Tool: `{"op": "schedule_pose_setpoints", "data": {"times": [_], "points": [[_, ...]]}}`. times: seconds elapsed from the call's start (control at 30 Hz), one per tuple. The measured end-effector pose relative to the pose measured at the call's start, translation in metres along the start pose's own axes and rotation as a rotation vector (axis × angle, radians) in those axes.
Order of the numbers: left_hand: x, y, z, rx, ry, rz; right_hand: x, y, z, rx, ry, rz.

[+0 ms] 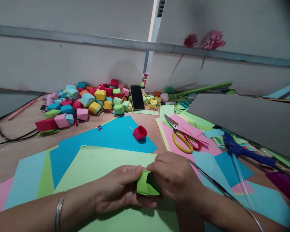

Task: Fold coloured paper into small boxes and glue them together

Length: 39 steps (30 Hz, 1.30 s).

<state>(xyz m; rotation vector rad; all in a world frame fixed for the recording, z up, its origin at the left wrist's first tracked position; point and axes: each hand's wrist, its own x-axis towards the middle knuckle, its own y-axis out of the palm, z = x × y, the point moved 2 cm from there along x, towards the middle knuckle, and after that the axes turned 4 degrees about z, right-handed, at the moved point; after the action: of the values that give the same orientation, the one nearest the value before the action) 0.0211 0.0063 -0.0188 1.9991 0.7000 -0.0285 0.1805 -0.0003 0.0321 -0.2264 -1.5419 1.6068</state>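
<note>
Left hand (118,190), right hand (174,177) around fold (146,188)

- No words, numbers or signs can be read anywhere.
- The folded green paper (147,185), pinched between the left hand (118,190) and the right hand (174,175), is plain (just colour, no print).
- The phone (137,97), far beyond the grip, shows only a black screen.
- The scissors (176,128), just past the right hand, are too small to show a brand.
</note>
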Motion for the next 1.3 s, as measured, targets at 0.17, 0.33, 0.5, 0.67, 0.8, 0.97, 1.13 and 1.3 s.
{"op": "schedule_pose_setpoints", "data": {"times": [0.17, 0.33, 0.5, 0.67, 0.8, 0.97, 1.13, 1.3], "points": [[0.001, -0.003, 0.000, 0.038, 0.014, 0.000, 0.002, 0.002, 0.003, -0.092, -0.059, -0.008], [0.002, -0.005, 0.004, 0.085, -0.018, 0.021, -0.001, 0.000, 0.012, -0.092, -0.159, -0.088], [0.000, -0.004, 0.003, 0.058, -0.033, 0.012, -0.002, 0.006, 0.008, -0.071, -0.150, -0.075], [0.001, -0.004, 0.000, 0.002, 0.010, 0.039, 0.004, 0.002, 0.002, 0.026, -0.032, 0.046], [0.002, -0.006, -0.001, -0.069, 0.014, 0.050, 0.005, -0.006, 0.001, 0.163, 0.099, 0.132], [0.005, -0.008, 0.000, -0.170, -0.103, 0.031, 0.010, -0.010, -0.015, 0.291, 0.447, 0.198], [0.002, -0.006, 0.005, 0.094, -0.002, 0.052, 0.031, -0.013, -0.035, 0.349, 0.706, 0.251], [-0.013, 0.008, 0.007, 0.994, 0.329, 0.097, 0.053, -0.018, -0.045, 0.436, 0.806, 0.212]]}}
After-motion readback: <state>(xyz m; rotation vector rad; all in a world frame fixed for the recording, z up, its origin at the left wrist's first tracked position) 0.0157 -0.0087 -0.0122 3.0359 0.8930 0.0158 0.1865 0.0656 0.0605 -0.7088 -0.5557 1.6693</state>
